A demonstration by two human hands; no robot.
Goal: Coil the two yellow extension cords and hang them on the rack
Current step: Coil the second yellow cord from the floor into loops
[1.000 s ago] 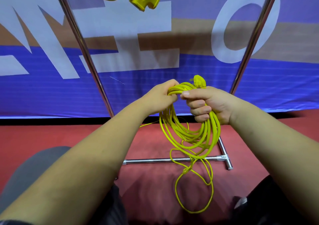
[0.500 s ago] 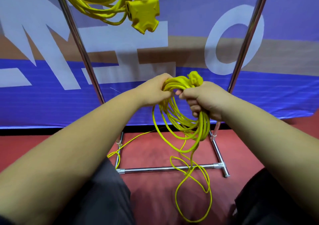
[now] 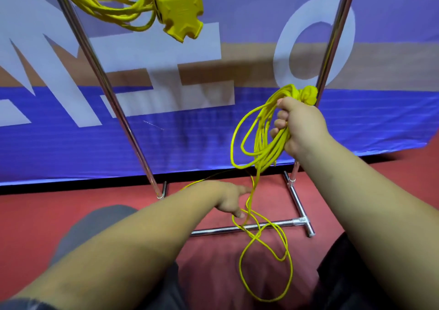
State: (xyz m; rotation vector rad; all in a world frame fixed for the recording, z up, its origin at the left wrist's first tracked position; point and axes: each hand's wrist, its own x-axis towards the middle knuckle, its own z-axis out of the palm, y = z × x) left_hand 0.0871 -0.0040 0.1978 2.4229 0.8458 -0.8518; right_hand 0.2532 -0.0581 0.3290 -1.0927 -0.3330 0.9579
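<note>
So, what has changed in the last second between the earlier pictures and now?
The left hand let go of the coil and dropped toward the loose cord trailing on the floor, fingers open near it. The right hand kept the coil gripped and shifted it up and right. The first cord stayed hanging on the rack.

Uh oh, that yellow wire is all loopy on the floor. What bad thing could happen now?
1. The loose yellow cord tail crosses the chrome rack base bar in a twisted figure-eight; pulling it up could snag or knot it.
2. The right hand alone holds the yellow cord coil, and one loop hangs wide, so loops might slip out.
3. The left hand reaches low by the cord; the slack lies near the person's legs, a possible trip.
</note>
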